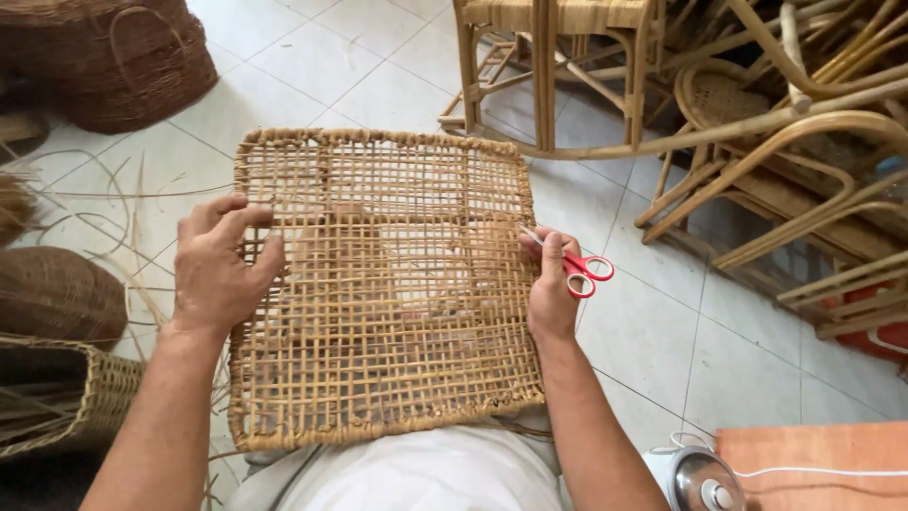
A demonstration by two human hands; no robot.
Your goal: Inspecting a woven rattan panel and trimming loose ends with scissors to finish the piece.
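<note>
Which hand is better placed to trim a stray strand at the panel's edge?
Probably the right hand: it already holds the red-handled scissors at the woven rattan panel's right edge. The left hand lies spread on the left edge, steadying it, with no tool.

The scissors' (577, 270) blades hide behind the right hand (551, 289); the near-right orange board (813, 464) runs off frame.

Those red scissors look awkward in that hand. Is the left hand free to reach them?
Probably yes: the left hand only rests on the woven panel, and nothing stands between it and the red scissors in the right hand.
</note>
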